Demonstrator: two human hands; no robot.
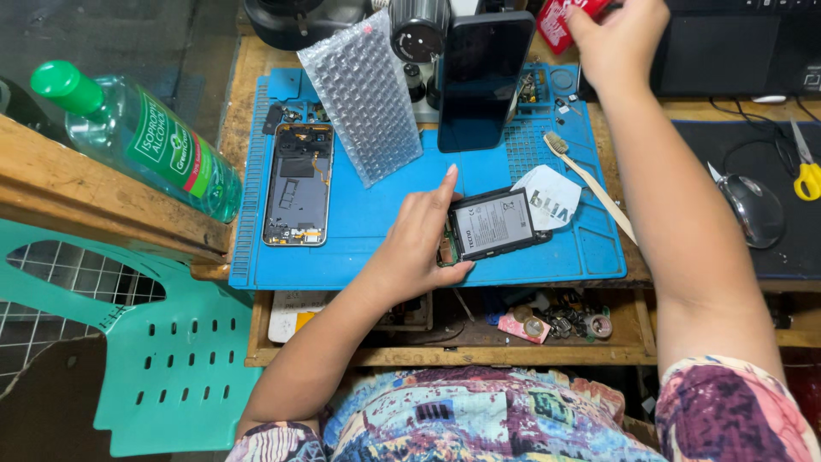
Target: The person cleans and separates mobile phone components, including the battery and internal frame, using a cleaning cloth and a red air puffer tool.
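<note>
My left hand grips the left end of an opened phone with its black battery showing, lying on the blue work mat. My right hand reaches to the far right edge of the mat and closes on a small red packet. A white folded paper piece lies just right of the phone. An upright dark phone screen leans at the back of the mat. An opened phone frame lies on the mat's left side.
A bubble-wrap sheet stands on the mat. A toothbrush lies to the right. A green-capped bottle of clear liquid lies on a wooden shelf at left. A mouse and yellow-handled scissors sit at right. A teal plastic chair stands below.
</note>
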